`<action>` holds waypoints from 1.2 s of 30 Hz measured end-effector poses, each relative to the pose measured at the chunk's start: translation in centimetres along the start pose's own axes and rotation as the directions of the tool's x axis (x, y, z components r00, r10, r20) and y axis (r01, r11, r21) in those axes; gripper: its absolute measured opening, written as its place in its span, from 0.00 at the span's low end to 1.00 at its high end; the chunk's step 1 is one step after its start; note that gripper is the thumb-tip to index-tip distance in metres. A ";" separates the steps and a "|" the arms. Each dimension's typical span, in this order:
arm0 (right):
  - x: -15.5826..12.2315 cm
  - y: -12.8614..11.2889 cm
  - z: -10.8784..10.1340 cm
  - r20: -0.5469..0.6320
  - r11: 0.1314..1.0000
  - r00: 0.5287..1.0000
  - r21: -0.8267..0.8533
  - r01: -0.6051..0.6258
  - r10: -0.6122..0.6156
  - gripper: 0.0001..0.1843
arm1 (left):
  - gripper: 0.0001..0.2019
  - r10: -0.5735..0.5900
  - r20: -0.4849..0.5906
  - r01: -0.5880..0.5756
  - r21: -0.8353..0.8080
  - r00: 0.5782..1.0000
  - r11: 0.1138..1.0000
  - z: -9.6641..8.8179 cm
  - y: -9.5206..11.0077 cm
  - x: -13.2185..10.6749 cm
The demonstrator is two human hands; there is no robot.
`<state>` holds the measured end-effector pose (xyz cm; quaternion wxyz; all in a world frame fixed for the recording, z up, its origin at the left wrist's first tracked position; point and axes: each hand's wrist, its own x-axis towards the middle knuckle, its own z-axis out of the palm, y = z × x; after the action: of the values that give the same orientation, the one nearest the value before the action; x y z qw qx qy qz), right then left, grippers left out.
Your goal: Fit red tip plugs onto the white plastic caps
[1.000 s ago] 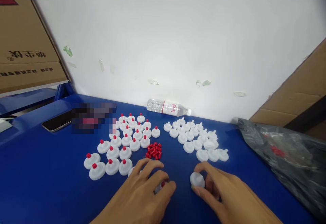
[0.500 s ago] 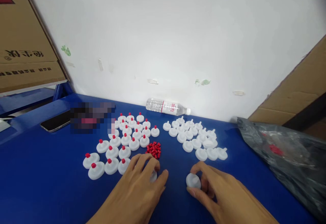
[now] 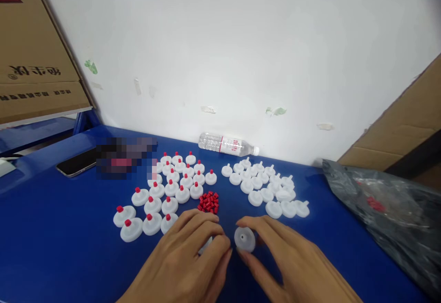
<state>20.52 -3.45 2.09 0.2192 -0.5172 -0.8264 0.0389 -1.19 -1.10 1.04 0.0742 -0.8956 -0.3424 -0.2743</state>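
Observation:
My right hand (image 3: 285, 252) pinches a white round plastic cap (image 3: 244, 243) between thumb and forefinger, its small centre hole facing me. Close beside it, my left hand (image 3: 193, 254) is closed with thumb and forefinger together; what they pinch is hidden. Part of a white piece (image 3: 206, 246) shows through a gap in the left fingers. A small pile of red tips (image 3: 208, 202) lies just beyond the left hand. On the left stand several white caps with red tips (image 3: 152, 224). Several white caps with bare spouts (image 3: 274, 209) lie beyond my right hand.
A clear plastic bottle (image 3: 229, 145) lies along the white wall. At the left are a phone (image 3: 76, 161) and a blurred-out patch. A grey plastic bag (image 3: 389, 220) covers the right side of the blue table (image 3: 62, 252). Cardboard stands at both sides.
My right hand has moved left toward my left hand and turned the white cap so its hole shows. The left thumb and forefinger have closed together.

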 end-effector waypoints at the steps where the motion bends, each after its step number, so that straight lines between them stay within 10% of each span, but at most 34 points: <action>1: 0.0 -0.1 -0.1 -0.003 1.000 1.000 -0.010 0.024 -0.024 0.18 | 0.05 -0.001 -0.019 0.001 -0.007 1.000 1.000 -0.2 0.0 0.3; 36: 0.1 -1.5 -0.9 -0.121 0.987 0.979 -0.039 0.158 -0.161 0.30 | 0.08 -0.050 -0.287 -0.013 -0.213 0.957 0.977 -1.2 -0.1 -0.2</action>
<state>19.62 -4.19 3.33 0.2649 -0.4538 -0.8505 -0.0230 -1.87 -1.51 1.95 0.0251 -0.8450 -0.3048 -0.4388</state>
